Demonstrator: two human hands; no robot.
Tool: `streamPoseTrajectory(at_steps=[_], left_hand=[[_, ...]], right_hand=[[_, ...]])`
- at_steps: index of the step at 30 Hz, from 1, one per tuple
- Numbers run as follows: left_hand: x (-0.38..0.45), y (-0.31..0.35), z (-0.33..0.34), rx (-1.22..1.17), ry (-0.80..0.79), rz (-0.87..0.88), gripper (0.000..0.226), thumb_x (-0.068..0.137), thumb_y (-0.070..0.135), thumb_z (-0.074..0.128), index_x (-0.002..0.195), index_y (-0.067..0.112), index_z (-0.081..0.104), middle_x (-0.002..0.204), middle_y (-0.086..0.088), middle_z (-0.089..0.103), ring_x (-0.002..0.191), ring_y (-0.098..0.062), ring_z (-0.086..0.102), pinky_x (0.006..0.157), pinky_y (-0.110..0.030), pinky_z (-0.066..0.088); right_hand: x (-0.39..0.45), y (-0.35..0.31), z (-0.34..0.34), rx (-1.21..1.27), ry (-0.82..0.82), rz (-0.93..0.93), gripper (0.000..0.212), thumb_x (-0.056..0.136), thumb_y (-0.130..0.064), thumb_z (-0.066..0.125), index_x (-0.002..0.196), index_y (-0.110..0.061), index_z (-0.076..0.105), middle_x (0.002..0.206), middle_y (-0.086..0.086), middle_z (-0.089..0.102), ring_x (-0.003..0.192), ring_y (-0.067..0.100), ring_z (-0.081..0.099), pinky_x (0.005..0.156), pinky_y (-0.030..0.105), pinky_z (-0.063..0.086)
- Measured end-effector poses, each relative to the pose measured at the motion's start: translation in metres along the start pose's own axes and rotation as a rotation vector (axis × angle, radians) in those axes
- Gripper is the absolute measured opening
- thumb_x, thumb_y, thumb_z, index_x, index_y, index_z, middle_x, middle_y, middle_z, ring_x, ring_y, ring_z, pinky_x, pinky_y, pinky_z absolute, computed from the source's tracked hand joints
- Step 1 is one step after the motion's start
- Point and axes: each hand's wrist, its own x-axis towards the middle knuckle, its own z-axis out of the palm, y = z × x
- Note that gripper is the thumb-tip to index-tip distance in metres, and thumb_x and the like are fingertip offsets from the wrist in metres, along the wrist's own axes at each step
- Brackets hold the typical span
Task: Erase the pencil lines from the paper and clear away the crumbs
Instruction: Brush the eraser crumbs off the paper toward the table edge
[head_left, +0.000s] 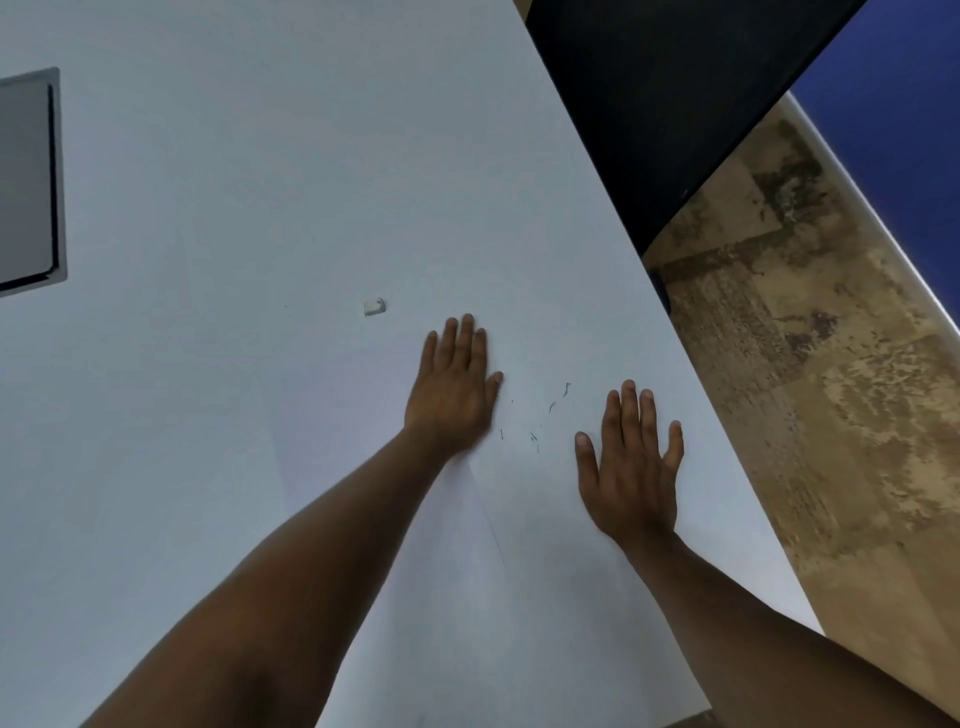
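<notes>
Two bare forearms reach up from the bottom edge, and both hands are flat, palms down, on the sheet of paper (519, 571) that lies on the white table (208, 415). The right hand (631, 467) sits nearer, fingers spread wide, its grip open and holding nothing, close to the table's right edge. The left hand (452, 392) lies a little farther out, fingers together and straight, thumb out to the side, grip likewise open and empty, pressing the paper down. A faint crease in the paper runs back from the left wrist toward the body. Between the two hands, just beyond the right thumb and beside the left thumb, a scatter of dark eraser crumbs (535, 436) lies on the paper, thin curled shreds, some farther out toward the right. No pencil lines are clear enough to make out from here. Beyond the left fingertips, slightly to their left and apart from them, a small white eraser (374, 306) rests on the table. Far off to the left, a grey rectangular panel (28, 182) is set into the tabletop. Past the right hand, over the table edge, mottled brown floor (805, 389) shows.
</notes>
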Motion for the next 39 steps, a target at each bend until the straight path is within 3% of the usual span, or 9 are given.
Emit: streamPoseTrajectory(at_steps=[4,7,12,16,23,29,33,39], left_hand=[[-0.034,0.033,0.019,-0.110,-0.037,0.208,0.072,0.105,0.048,0.004,0.163,0.008,0.001,0.172,-0.011,-0.006,0.158,-0.027,-0.012,0.129,-0.041,-0.005],[-0.055,0.051,0.030,-0.189,-0.023,0.235,0.070,0.104,0.048,0.001,0.164,0.011,-0.001,0.171,-0.005,-0.009,0.158,-0.019,-0.015,0.129,-0.035,-0.008],[-0.081,0.064,0.035,-0.266,0.019,0.038,0.068,0.101,0.051,-0.005,0.160,0.018,-0.015,0.169,0.001,-0.023,0.154,-0.013,-0.027,0.126,-0.031,-0.015],[-0.092,0.066,0.035,-0.210,0.030,-0.071,0.069,0.099,0.052,-0.007,0.157,0.016,-0.018,0.168,-0.003,-0.024,0.155,-0.019,-0.026,0.124,-0.031,-0.020],[-0.112,0.086,0.033,-0.188,0.080,-0.217,0.081,0.097,0.052,-0.005,0.162,0.005,-0.004,0.172,-0.013,-0.010,0.158,-0.027,-0.015,0.125,-0.036,-0.015],[-0.109,0.116,0.031,-0.219,0.135,-0.319,0.077,0.101,0.049,0.004,0.163,0.003,0.001,0.172,-0.015,-0.007,0.159,-0.031,-0.012,0.125,-0.036,-0.014],[-0.105,0.131,0.037,-0.199,0.149,-0.425,0.086,0.096,0.056,-0.003,0.162,0.001,0.000,0.171,-0.017,-0.009,0.158,-0.032,-0.013,0.127,-0.040,-0.009],[-0.089,0.140,0.049,-0.200,0.104,-0.585,0.086,0.106,0.061,0.018,0.160,0.001,-0.010,0.170,-0.017,-0.014,0.158,-0.031,-0.017,0.127,-0.042,-0.012]], right_hand=[[-0.003,0.001,0.003,0.000,0.020,-0.011,0.071,0.103,-0.054,0.011,0.156,-0.009,0.027,0.165,0.010,0.016,0.154,0.028,0.010,0.119,0.058,0.013],[-0.003,0.002,0.005,-0.027,0.031,-0.013,0.067,0.104,-0.051,0.018,0.155,-0.008,0.028,0.165,0.011,0.015,0.154,0.028,0.008,0.119,0.057,0.012],[-0.003,0.003,0.006,-0.028,0.016,-0.016,0.067,0.104,-0.050,0.016,0.156,-0.008,0.025,0.165,0.011,0.013,0.154,0.029,0.007,0.120,0.057,0.010],[-0.001,0.003,0.005,-0.003,-0.004,-0.022,0.066,0.104,-0.048,0.019,0.157,-0.009,0.021,0.166,0.011,0.010,0.154,0.029,0.003,0.120,0.057,0.008],[-0.002,0.020,-0.003,0.121,-0.105,-0.107,0.070,0.103,-0.051,0.013,0.157,-0.007,0.019,0.167,0.010,0.006,0.154,0.028,0.001,0.121,0.055,0.009],[-0.005,0.081,-0.004,0.059,-0.106,-0.260,0.076,0.101,-0.056,0.010,0.158,-0.006,0.012,0.167,0.012,-0.001,0.154,0.030,-0.005,0.123,0.053,0.005],[-0.009,0.090,-0.001,0.025,-0.092,-0.307,0.078,0.101,-0.058,0.014,0.158,-0.005,0.013,0.166,0.013,-0.001,0.154,0.030,-0.006,0.123,0.053,0.006],[-0.013,0.088,-0.001,-0.029,0.000,-0.296,0.074,0.103,-0.054,0.022,0.157,-0.003,0.019,0.166,0.014,0.007,0.154,0.030,0.001,0.123,0.053,0.010]])
